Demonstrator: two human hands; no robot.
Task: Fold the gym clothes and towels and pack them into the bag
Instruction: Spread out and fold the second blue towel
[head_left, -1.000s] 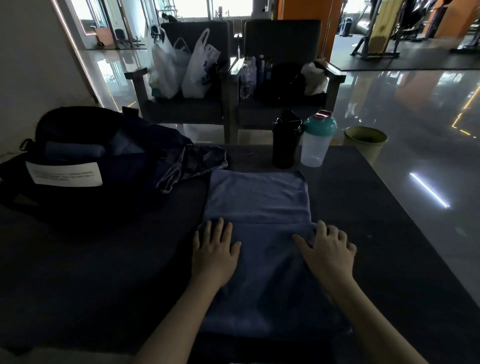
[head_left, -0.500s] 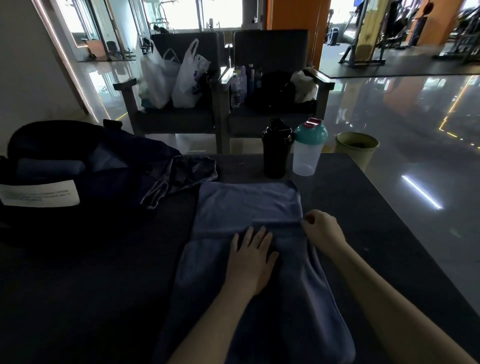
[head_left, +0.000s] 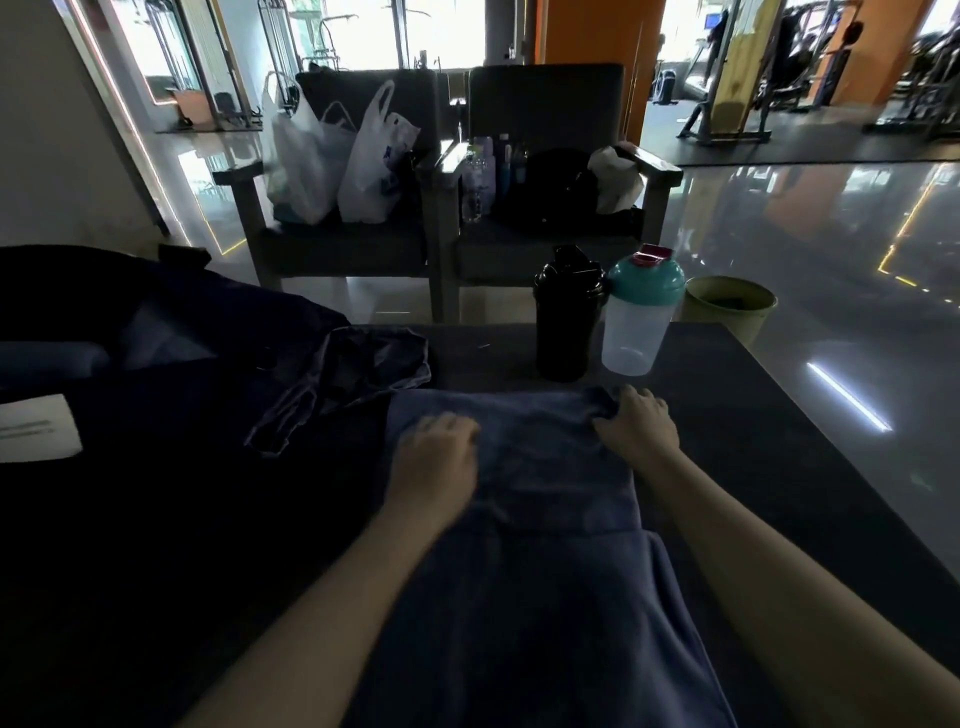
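A blue-grey towel (head_left: 545, 597) lies lengthwise on the dark desk (head_left: 779, 441), running from 6 o'clock at the near edge up toward 12 o'clock, with a folded layer across its far half. The hands are apart, both on that far half. The right hand (head_left: 636, 423), at 1 o'clock, has thumb and curled fingers clamped on the towel's far right corner, where the cloth bunches. The left hand (head_left: 434, 457), at 11 o'clock, sits on the towel with bent fingers; blur hides whether it pinches or only presses. The dark bag (head_left: 104, 364) with a white label (head_left: 36, 428) sits at 9 o'clock, and a crumpled dark garment (head_left: 353, 374) lies against it, just beside the towel's far left corner. Past the towel at 1 o'clock stand a black shaker (head_left: 566, 322) and a clear shaker (head_left: 636, 322), side by side.
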